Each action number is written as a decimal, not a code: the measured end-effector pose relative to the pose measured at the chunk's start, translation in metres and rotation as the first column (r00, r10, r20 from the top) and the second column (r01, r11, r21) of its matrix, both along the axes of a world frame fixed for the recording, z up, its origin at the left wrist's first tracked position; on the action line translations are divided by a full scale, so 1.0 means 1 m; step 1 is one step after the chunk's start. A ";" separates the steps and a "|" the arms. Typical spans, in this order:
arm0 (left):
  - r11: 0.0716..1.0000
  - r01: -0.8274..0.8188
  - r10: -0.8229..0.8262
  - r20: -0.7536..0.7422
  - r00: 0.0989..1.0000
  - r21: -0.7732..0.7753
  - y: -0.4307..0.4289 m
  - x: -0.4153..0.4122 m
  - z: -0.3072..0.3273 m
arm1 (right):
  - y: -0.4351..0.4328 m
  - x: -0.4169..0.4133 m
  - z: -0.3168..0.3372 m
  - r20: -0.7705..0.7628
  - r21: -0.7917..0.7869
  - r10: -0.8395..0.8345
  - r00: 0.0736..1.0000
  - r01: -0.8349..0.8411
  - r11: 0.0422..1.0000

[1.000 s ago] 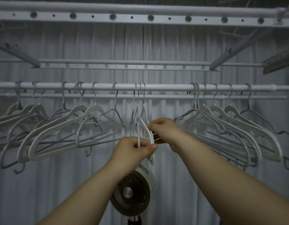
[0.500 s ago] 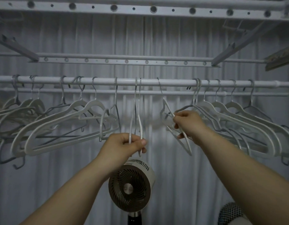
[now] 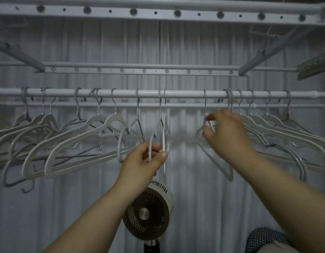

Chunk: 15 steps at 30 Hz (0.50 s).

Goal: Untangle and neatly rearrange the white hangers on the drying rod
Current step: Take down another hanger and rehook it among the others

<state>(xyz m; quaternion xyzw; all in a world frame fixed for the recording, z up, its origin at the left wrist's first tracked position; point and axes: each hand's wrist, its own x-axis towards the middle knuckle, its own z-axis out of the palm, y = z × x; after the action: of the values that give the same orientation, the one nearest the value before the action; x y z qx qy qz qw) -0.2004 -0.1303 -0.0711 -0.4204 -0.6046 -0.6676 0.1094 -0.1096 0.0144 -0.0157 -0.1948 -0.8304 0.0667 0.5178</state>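
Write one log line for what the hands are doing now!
left hand: grips middle hangers | right hand: at lone hanger, grip blurred | drying rod: bunches both sides

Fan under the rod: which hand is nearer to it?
Left. The left hand grips hangers directly above the fan; the right hand is higher and off to its right.

Both bare forearms reach up and forward from the bottom of the view. Left hand (image 3: pixel 143 159) has its back to the camera, fingers curled, thumb pressed across, pinching two hangers (image 3: pixel 164 136) low down. Right hand (image 3: pixel 226 133) is higher and off to the right, motion-blurred, fingers bent; grip unclear.
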 end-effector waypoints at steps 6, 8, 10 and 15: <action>0.999 0.034 -0.034 -0.063 0.997 -0.004 -0.002 0.001 0.003 | -0.047 -0.035 -0.001 0.126 -0.410 0.408 0.904 -0.327 0.851; 0.999 0.043 -0.042 -0.071 0.997 0.007 -0.005 0.000 0.002 | -0.053 -0.040 0.001 0.113 -0.499 0.473 0.874 -0.361 0.787; 0.997 0.065 -0.062 -0.052 0.997 0.051 -0.017 -0.008 0.000 | -0.067 -0.047 0.002 0.122 -0.568 0.538 0.834 -0.386 0.727; 0.997 0.047 -0.043 -0.062 0.997 0.060 -0.027 -0.017 -0.004 | -0.073 -0.060 -0.001 0.074 -0.680 0.574 0.815 -0.380 0.627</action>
<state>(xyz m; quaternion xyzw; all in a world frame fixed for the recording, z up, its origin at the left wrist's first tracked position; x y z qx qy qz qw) -0.2177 -0.1571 -0.0756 -0.4503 -0.5704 -0.6754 0.1253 -0.1695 -0.0582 -0.0163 -0.1358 -0.8433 0.4514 0.2582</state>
